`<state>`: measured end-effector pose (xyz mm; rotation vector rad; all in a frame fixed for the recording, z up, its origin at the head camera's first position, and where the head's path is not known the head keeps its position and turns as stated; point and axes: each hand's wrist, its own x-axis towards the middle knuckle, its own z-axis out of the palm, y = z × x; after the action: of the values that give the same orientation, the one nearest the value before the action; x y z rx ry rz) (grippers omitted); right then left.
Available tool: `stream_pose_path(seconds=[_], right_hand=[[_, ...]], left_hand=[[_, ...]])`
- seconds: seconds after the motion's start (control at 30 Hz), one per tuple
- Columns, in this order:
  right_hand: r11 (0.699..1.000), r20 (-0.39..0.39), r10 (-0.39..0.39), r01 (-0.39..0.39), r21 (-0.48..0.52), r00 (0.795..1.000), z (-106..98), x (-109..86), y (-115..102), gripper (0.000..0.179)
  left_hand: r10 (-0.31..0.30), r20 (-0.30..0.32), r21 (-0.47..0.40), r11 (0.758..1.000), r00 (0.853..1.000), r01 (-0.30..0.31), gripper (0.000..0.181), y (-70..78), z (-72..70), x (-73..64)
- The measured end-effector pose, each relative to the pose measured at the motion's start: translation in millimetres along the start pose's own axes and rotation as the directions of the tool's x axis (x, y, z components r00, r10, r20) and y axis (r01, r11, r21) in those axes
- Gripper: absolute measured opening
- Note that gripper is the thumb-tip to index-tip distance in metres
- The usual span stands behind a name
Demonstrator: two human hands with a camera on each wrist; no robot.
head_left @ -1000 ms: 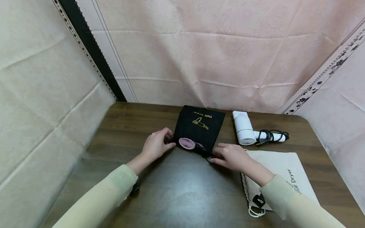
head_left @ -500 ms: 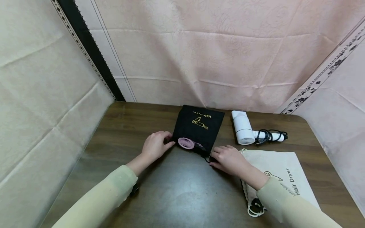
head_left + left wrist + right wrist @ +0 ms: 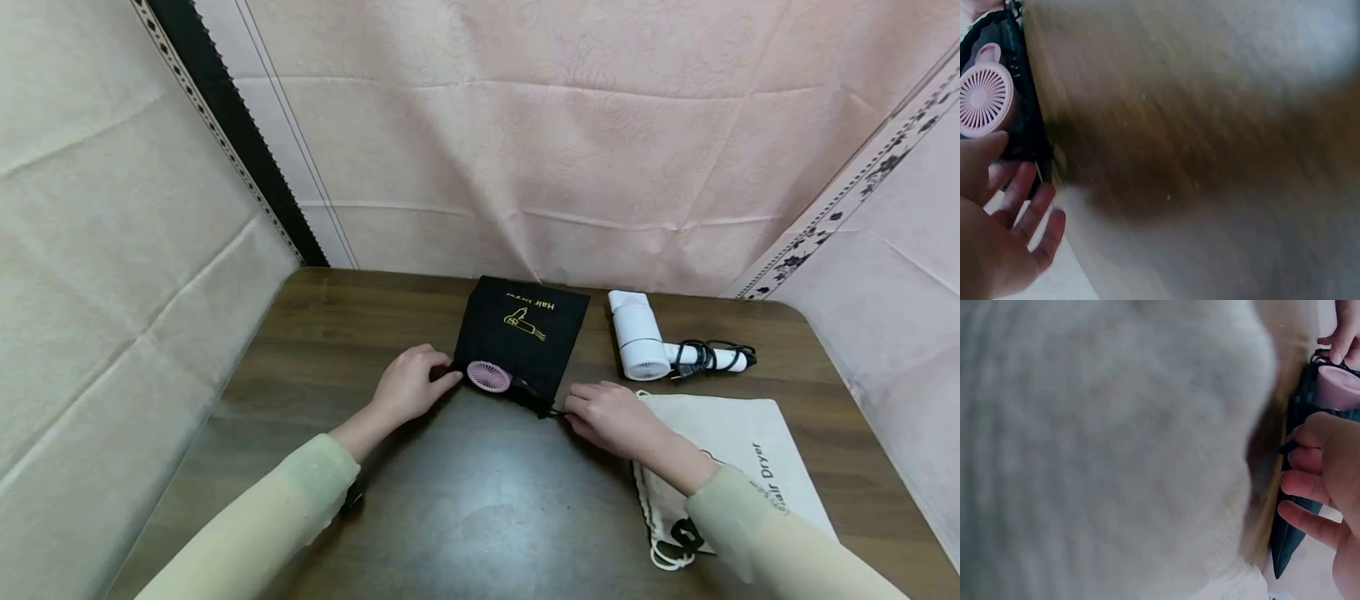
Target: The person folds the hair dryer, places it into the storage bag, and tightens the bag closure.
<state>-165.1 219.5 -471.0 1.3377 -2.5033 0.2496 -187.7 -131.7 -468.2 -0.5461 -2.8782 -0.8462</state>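
Observation:
A black drawstring bag [image 3: 525,333] with gold "Hair Dryer" lettering lies flat near the back of the table. The round vented end of a pink hair dryer [image 3: 488,377] shows at its mouth; the rest is hidden inside. My left hand [image 3: 408,383] pinches the bag's left mouth corner between thumb and index finger, while its other fingers [image 3: 1054,234] are loosely bent. At the right corner of the mouth, my right hand [image 3: 611,417] pinches the black drawstring [image 3: 557,412], which runs short and straight to the bag.
To the right lies a white hair dryer [image 3: 642,342] with its black cord [image 3: 701,358] wound round the handle. A cream drawstring bag [image 3: 750,425] lies under my right forearm. Light cloth [image 3: 480,150] hangs behind the wooden table [image 3: 480,525].
My right hand has shifted from the bag's right corner slightly outward, and the drawstring's loose loop there has straightened. The left hand has stayed nearly still at its corner.

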Motion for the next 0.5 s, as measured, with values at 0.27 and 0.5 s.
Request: stream_pose_path(seconds=[0.27, 0.5], right_hand=[[0.990, -0.036, 0.098, -0.094, 0.110, 0.995, -19, -2.0, 7, 0.011], [0.983, -0.038, 0.136, -0.130, 0.131, 0.990, -35, 0.0, 15, 0.011]], left_hand=[[0.056, 0.042, -0.090, 0.995, 0.998, -0.052, 0.016, -6.6, -9.1, -2.3], [0.105, 0.065, -0.091, 0.991, 0.992, -0.099, 0.021, -14.7, -23.8, -5.4]])
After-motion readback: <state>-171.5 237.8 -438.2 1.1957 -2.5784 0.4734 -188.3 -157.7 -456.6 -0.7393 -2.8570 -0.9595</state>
